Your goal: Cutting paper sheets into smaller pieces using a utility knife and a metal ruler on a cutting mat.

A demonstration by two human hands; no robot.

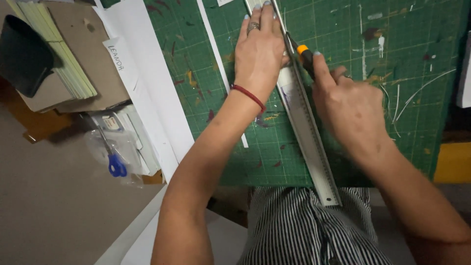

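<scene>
The left hand [259, 51] presses flat, fingers spread, on a metal ruler [306, 127] lying diagonally across the green cutting mat [407, 64]. The right hand [351, 105] grips a craft knife [303, 56] closed-fisted against the ruler's edge. Blue-handled scissors [114, 159] lie left, beside white paper strips [147, 88].

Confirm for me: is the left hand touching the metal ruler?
Touching. The head view shows the left hand pressed flat on the metal ruler, fingers spread over its upper part, no gap visible.

Bare-armed person: red cord bracelet [248, 96] and ring [253, 26] on the left hand [259, 54], pale-blue nails, striped trousers [309, 230].
</scene>
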